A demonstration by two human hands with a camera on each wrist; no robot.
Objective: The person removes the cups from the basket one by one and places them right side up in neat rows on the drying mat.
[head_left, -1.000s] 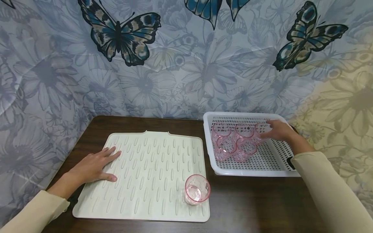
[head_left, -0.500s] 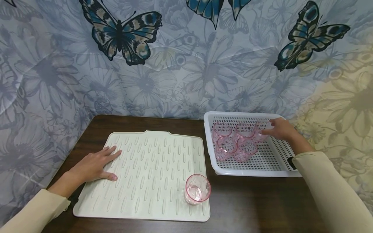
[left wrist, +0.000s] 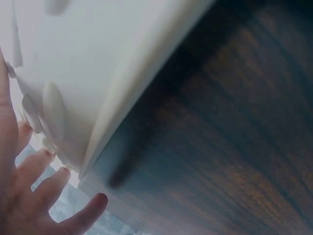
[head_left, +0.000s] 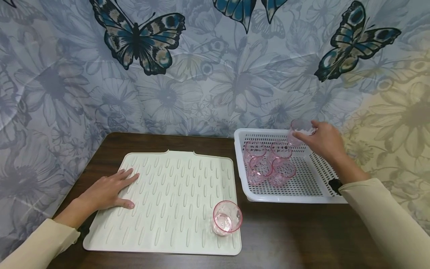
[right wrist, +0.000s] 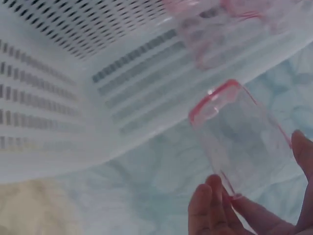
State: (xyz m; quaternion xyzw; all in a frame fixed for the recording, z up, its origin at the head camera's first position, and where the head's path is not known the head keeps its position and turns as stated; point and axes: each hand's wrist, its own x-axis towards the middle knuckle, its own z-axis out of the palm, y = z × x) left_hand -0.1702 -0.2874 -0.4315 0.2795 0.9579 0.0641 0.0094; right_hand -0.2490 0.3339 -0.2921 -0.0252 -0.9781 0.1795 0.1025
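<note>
My right hand (head_left: 322, 142) pinches a clear pink-rimmed glass (head_left: 295, 139) near its rim, lifted at the back right of the white basket (head_left: 295, 199). In the right wrist view that glass (right wrist: 244, 142) sits between the thumb and the fingers (right wrist: 210, 205). Several similar glasses (head_left: 261, 168) stand close together in the basket's left half. My left hand (head_left: 109, 192) lies with spread fingers on the left edge of a white ribbed drying mat (head_left: 174, 209). Another pink-rimmed glass (head_left: 227, 218) stands upright at the mat's front right corner.
The dark wooden table (head_left: 285, 231) carries both the mat and the basket. Behind it hangs a butterfly-and-flower patterned cloth (head_left: 208, 86), close to the table's back edge. The basket's raised perforated walls (right wrist: 132, 54) surround the standing glasses.
My right hand has risen from the basket, bringing up the glass that stood at the right of the group. The left hand and the glass on the mat keep their places.
</note>
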